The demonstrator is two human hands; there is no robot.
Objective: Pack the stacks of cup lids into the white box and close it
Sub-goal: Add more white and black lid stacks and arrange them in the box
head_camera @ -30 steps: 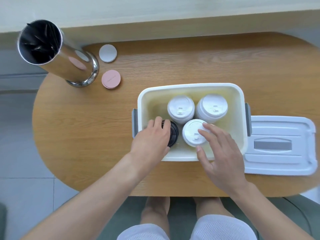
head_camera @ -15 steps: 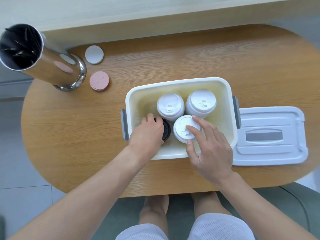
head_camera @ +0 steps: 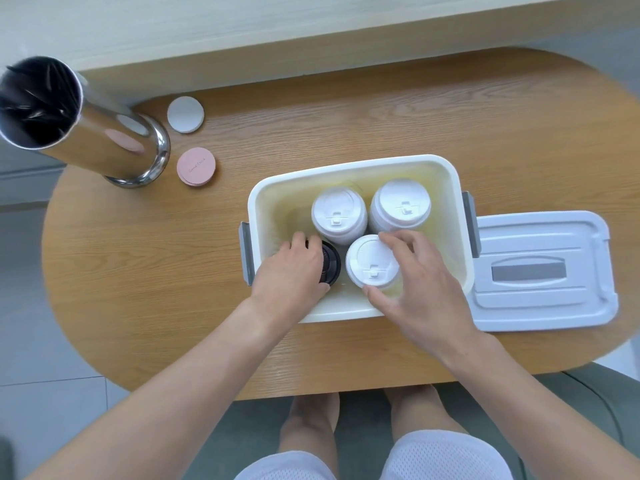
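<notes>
Both hands down inside the white box (head_camera: 356, 168) at frame centre: left hand (head_camera: 294, 271) curled over a black lid stack (head_camera: 330, 265) in the lower left corner of the box, gripping it from above; right hand (head_camera: 415, 282) grasping a white lid stack (head_camera: 372, 261) beside it, thumb on the near edge, fingers arched over the far edge. Forearms bare, rising from the bottom corners of the frame, wrists bent downward over the near wall. Further back in the box, two more white lid stacks (head_camera: 339, 214) (head_camera: 401, 204), side by side and close against the front pair. Smooth plastic walls, rounded corners, grey latches (head_camera: 246, 258) on the short sides. Just right of the box, flat on the wooden table (head_camera: 311, 116), a white box cover (head_camera: 543, 271) with a grey recessed handle. Upper left of the frame: shiny metal cylinder (head_camera: 86, 133) with dark contents, and near its base a white round coaster (head_camera: 185, 114) and a pink round coaster (head_camera: 196, 166). Oval tabletop, pale oak grain. Below the table edge, bare knees and white mesh shorts (head_camera: 443, 459).
</notes>
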